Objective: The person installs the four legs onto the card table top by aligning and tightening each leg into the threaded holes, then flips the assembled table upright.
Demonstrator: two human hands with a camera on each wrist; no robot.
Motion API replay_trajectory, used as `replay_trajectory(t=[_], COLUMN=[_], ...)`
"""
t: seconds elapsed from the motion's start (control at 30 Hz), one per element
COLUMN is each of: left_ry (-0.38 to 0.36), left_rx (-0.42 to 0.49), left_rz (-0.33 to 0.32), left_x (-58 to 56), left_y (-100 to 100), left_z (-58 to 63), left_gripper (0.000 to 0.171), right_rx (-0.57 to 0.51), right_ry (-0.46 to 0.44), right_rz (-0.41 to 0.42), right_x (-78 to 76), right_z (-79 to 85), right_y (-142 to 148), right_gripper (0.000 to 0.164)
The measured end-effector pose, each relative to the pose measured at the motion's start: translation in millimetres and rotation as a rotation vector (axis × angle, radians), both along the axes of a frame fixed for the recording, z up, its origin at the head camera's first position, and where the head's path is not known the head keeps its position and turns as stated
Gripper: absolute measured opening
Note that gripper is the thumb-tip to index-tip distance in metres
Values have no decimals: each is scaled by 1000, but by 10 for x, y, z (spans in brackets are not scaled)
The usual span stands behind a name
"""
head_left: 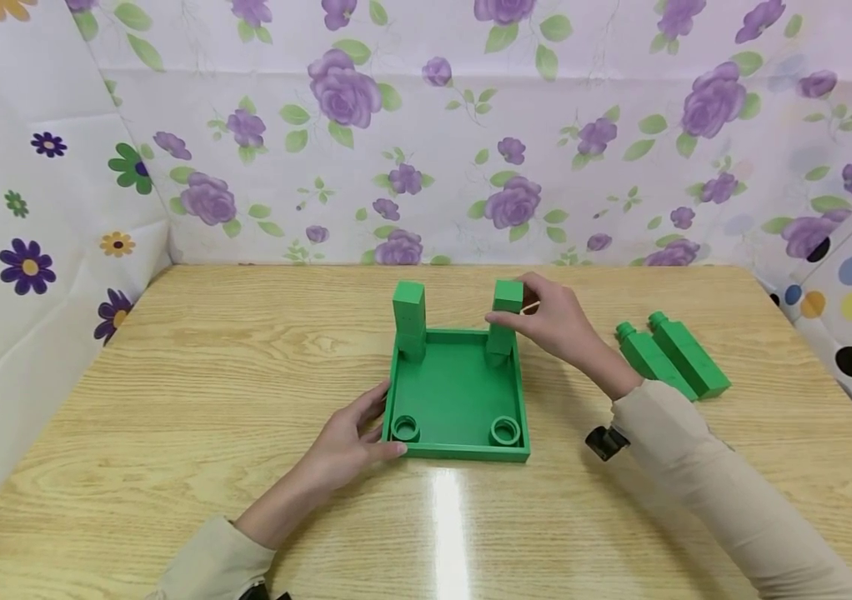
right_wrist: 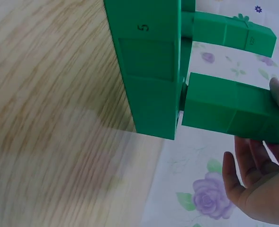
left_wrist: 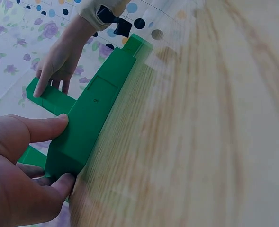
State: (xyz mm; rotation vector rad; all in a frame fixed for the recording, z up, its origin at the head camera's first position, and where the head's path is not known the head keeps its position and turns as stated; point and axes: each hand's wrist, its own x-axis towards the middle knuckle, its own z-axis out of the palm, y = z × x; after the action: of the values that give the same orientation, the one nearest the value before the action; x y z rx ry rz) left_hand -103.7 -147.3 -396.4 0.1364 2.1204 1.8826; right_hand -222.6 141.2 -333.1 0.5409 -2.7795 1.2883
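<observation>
A shallow square green tray [head_left: 458,400] lies on the table, with a round threaded socket [head_left: 504,431] in each near corner. At its far left corner a green square post [head_left: 410,312] stands upright. My right hand [head_left: 557,315] pinches the top of a second green post [head_left: 502,333] at the far right corner; in the right wrist view this post [right_wrist: 231,106] juts from the tray's inner face. My left hand [head_left: 343,442] grips the tray's near left corner, thumb on the front rim. The left wrist view shows that hand [left_wrist: 25,165] holding the tray wall [left_wrist: 94,111].
Two more green posts with threaded ends [head_left: 651,358] [head_left: 689,354] lie side by side on the wooden table [head_left: 246,350], right of the tray. Flowered cloth [head_left: 411,167] hangs along the table's back edge and sides.
</observation>
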Motion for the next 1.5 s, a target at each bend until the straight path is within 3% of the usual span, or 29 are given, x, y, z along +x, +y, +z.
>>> replay_trajectory(t=[0.13, 0.23, 0.43, 0.6, 0.73, 0.97, 1.27, 1.5], left_ry=[-4, -3, -7, -8, -2, -2, 0, -1], left_rx=[-1, -2, -3, 6, 7, 8, 8, -12], left_rz=[3, 4, 9, 8, 10, 9, -3, 1], left_x=[-3, -6, -1, 2, 1, 1, -7, -5], left_y=[10, 13, 10, 9, 11, 8, 9, 15], left_z=[7, 8, -1, -10, -14, -11, -14, 2], left_gripper=[87, 87, 86, 87, 87, 87, 87, 86], right_rx=[9, -42, -214, -228, -229, -222, -96, -73], right_ry=[-37, -87, -246, -326, -341, -378, -312, -274], right_rz=[21, 83, 293, 426, 481, 465, 375, 289], right_x=[11, 3, -113, -219, -267, -296, -285, -211], right_z=[45, 87, 141, 156, 163, 176, 194, 208], right_y=[9, 53, 210, 293, 310, 316, 288, 225], right_gripper=[60, 67, 64, 62, 60, 61, 43, 48])
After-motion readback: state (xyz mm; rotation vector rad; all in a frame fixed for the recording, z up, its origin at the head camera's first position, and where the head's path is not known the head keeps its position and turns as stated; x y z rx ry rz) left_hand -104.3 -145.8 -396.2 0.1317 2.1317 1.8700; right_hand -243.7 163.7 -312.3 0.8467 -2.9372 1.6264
